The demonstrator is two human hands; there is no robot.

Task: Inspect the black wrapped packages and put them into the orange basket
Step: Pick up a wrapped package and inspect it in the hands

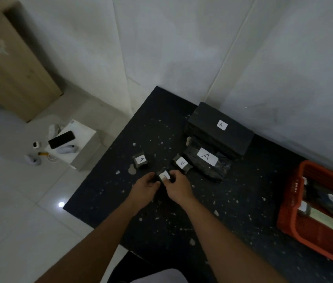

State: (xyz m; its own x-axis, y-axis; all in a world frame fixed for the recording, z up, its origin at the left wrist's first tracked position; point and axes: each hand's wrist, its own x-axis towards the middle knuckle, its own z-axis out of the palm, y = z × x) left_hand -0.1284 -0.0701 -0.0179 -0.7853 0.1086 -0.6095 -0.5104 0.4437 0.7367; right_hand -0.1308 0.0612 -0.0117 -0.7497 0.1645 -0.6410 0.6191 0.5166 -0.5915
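Observation:
Both my hands grip one small black wrapped package with a white label, held just above the black speckled table. My left hand holds its left side, my right hand its right side. Two more small labelled packages lie beyond: one to the left, one to the right. A flat package marked A lies further right, and a large black box marked A stands against the wall. The orange basket sits at the table's right edge with several packages inside.
The white wall runs close behind the table. On the tiled floor to the left stands a white box with a phone and cables on it. A cardboard-coloured cabinet stands at the far left.

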